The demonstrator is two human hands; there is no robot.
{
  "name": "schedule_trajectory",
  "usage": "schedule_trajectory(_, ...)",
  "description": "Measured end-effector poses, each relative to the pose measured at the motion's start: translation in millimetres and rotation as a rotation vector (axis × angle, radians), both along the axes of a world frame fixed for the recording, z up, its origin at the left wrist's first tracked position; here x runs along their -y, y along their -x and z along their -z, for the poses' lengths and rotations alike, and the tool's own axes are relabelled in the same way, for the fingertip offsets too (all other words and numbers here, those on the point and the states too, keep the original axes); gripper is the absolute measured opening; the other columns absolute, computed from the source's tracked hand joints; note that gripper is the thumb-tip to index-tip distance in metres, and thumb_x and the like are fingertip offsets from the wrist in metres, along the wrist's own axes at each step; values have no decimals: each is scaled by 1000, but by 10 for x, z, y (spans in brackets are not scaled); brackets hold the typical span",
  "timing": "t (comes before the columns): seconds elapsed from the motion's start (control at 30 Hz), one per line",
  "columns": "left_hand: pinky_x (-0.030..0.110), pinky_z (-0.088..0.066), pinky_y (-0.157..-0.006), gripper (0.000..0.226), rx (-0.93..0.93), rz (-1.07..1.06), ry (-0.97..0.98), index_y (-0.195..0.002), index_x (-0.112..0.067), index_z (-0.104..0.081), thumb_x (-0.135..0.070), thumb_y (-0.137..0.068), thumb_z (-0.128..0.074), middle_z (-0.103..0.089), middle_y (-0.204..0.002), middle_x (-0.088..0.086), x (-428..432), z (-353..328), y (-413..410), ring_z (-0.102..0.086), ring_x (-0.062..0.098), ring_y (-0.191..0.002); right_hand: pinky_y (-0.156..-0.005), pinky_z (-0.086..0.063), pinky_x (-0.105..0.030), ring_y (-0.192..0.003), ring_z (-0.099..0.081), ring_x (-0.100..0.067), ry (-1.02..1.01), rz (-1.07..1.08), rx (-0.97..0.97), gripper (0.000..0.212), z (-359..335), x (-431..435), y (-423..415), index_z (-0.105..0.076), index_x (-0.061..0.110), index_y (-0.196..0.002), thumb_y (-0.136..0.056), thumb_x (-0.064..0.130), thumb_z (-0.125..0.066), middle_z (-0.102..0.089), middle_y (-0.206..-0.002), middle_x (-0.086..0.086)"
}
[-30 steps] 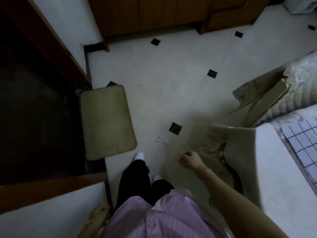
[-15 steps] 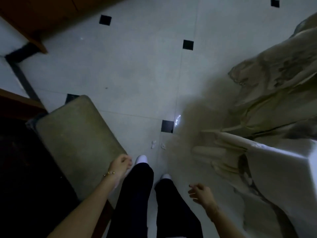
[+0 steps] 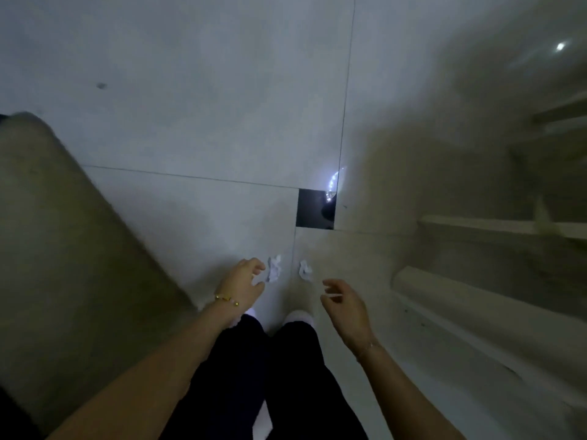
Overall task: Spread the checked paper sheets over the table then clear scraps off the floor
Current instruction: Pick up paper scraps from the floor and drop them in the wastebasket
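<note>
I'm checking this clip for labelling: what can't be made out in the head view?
- Two crumpled white paper scraps: too small and blurred to show any pattern.
- Left hand: touching the nearer scrap or not, unclear.
- Olive padded mat: cut by the left edge.
- Beige draped cloth: motion-blurred.

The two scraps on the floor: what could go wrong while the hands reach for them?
1. The scraps are small and light; the open left hand may push the near one away instead of pinching it.
2. The right hand is short of the other scrap, so that one may be missed.
3. The picture is dim and blurred; more bits could go unseen.
</note>
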State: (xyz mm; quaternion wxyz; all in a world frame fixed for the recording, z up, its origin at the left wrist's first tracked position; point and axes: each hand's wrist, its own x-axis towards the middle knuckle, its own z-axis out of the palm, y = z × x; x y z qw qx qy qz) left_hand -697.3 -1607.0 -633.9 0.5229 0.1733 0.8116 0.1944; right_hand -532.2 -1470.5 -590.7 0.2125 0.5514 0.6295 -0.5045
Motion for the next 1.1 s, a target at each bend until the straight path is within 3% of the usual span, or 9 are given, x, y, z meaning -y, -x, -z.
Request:
schedule_trajectory(0.17,32,-37,-101,64,-175,372,-147,-130,-10,-51,-20,-71,-74,-47,-134,16,-91,1037,-130,-47,32,-123,-92,-41,-26,-114,-53,-24,-188,-283,-57,45,1211,99,55,-55,18,-128,-83,21,-62,-54,-128,-7)
schedule_trajectory(0.27,38,-51,-89,73,-398,542,-266,-125,-22,-49,-25,-61,-83,-53,-129,15,-31,1439,-232,-54,32,-112,-84,-49,-32,-104,-54,-27,-300,-397,-139,46,1662,172,-17,-57,21,-125,-79,22,-61,-53,-123,-8)
schedule_trajectory(0.43,32,-56,-63,26,-560,455,-350,-95,-14,-66,-13,-70,-72,-59,-100,9,27,1676,-353,-60,25,-83,-71,-42,-24,-89,-59,-25,-408,-384,-222,25,1962,218,-51,-65,13,-103,-84,20,-51,-60,-101,-9)
schedule_trajectory(0.5,28,-52,-66,16,-467,338,-357,-90,-8,-67,-15,-82,-55,-60,-92,11,48,1675,-322,-62,23,-77,-69,-38,-19,-84,-60,-21,-377,-305,-247,15,1972,193,-22,-66,11,-95,-86,14,-56,-63,-96,-7)
schedule_trajectory(0.57,8,-41,-71,13,-333,143,-326,-88,-3,-67,-7,-85,-55,-62,-88,14,31,1548,-247,-58,16,-79,-68,-36,-12,-82,-58,-12,-323,-169,-254,10,1873,140,7,-68,9,-93,-87,11,-60,-64,-93,-2)
schedule_trajectory(0.67,-4,-35,-68,14,-234,-121,-275,-83,-9,-65,5,-81,-63,-60,-85,8,-32,1067,-74,-56,15,-77,-69,-43,-15,-75,-58,-5,-197,74,-227,8,1489,15,44,-68,9,-90,-87,14,-63,-66,-87,0)
schedule_trajectory(0.77,-1,-38,-62,15,-169,-271,-259,-79,-13,-64,2,-80,-66,-62,-80,4,-49,401,131,-56,8,-72,-61,-44,-9,-63,-56,6,-156,206,-266,2,855,-114,40,-66,11,-85,-86,12,-64,-63,-76,5)
schedule_trajectory(0.87,0,-39,-58,12,-127,-332,-219,-81,-10,-65,3,-81,-63,-63,-76,5,-53,-425,273,-56,11,-69,-65,-45,-13,-66,-56,1,-128,258,-260,7,-30,-191,22,-64,16,-81,-86,12,-64,-61,-75,10)
schedule_trajectory(1.1,24,-44,-68,26,-17,-403,-212,-73,-23,-62,3,-78,-64,-60,-68,3,-101,-2909,291,-55,25,-69,-58,-44,-15,-62,-51,-10,-117,304,-234,8,-2513,-226,-29,-61,11,-78,-85,10,-65,-55,-65,3)
